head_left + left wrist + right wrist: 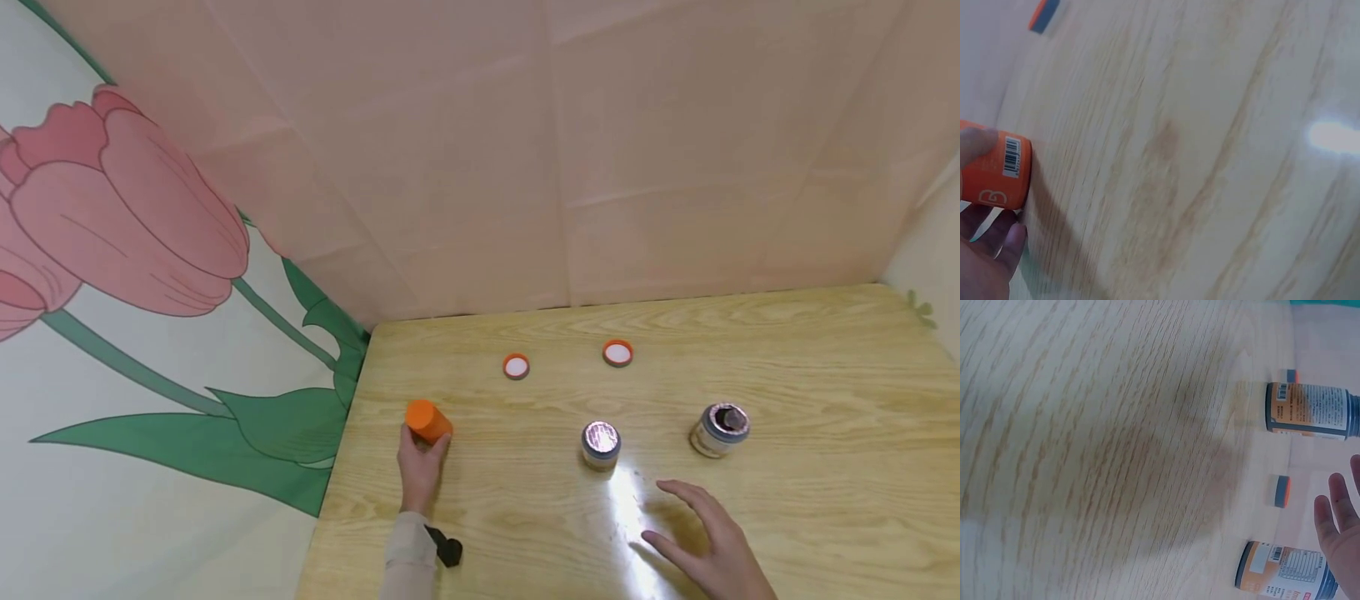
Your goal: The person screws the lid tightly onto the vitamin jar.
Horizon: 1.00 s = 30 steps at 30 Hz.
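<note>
My left hand [420, 471] grips an orange cylindrical container [429, 421] standing at the left of the table. The left wrist view shows a barcode on the container [1005, 165], with thumb and fingers on either side of it. Spread fingers mark my right hand [708, 542], which is raised at the front right and holds nothing. Nearest to it is a jar with a silver foil top [601, 444]. A second jar [718, 431], farther right, has a dark patch in its foil; whether that is a hole or an object, I cannot tell.
Two round lids with orange rims and white insides lie toward the back, a left one [516, 367] and a right one [618, 353]. A pink cloth [562, 167] hangs behind the wooden table [510, 517]. A tulip-patterned cloth [150, 358] borders the left side.
</note>
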Available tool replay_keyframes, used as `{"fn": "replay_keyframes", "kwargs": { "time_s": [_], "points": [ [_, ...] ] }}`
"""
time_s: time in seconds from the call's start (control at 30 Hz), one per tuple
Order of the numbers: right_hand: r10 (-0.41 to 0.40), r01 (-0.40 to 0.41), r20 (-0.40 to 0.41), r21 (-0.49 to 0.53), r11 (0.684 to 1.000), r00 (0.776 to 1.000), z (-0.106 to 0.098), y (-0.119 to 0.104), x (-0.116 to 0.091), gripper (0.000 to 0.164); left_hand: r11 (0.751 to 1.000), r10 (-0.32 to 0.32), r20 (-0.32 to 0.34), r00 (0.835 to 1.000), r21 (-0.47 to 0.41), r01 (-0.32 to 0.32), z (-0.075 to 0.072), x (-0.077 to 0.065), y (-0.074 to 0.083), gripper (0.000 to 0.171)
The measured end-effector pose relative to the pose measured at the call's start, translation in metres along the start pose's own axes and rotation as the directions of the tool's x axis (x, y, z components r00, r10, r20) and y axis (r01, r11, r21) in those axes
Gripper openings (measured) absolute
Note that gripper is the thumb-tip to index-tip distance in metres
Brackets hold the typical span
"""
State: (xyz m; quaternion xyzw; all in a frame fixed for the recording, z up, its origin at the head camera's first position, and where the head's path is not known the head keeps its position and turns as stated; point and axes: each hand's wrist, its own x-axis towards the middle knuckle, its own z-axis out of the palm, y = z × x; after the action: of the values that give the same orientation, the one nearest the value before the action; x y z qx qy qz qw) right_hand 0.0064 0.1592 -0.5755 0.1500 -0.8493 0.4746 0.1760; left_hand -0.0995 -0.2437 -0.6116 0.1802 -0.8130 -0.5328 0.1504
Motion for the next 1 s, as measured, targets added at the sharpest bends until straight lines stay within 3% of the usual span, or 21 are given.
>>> {"fn": "replay_keyframes", "kwargs": {
  "time_s": [0.17, 0.37, 0.6, 1.0],
  "points": [
    [-0.003, 0.003, 0.008, -0.003, 1.000, 1.000, 0.000, 0.001, -0.001, 0.077, 1.000, -0.015, -0.008, 1.000, 0.010, 0.015, -0.002, 0.002, 0.000, 0.058],
    [-0.009, 0.009, 0.005, -0.002, 1.000, 1.000, 0.001, 0.003, -0.001, 0.077, 0.997, -0.067, 0.017, 0.998, -0.039, 0.068, -0.002, 0.000, 0.000, 0.065],
    [-0.002, 0.002, 0.004, -0.014, 1.000, 1.000, 0.001, 0.004, -0.003, 0.078, 0.988, -0.116, 0.033, 0.993, -0.103, 0.119, -0.003, -0.012, 0.001, 0.074],
    [0.023, -0.023, 0.020, -0.008, 1.000, 1.000, 0.001, 0.003, -0.002, 0.077, 0.988, -0.140, -0.021, 0.990, -0.069, 0.138, -0.002, -0.033, -0.001, 0.074]
  ]
}}
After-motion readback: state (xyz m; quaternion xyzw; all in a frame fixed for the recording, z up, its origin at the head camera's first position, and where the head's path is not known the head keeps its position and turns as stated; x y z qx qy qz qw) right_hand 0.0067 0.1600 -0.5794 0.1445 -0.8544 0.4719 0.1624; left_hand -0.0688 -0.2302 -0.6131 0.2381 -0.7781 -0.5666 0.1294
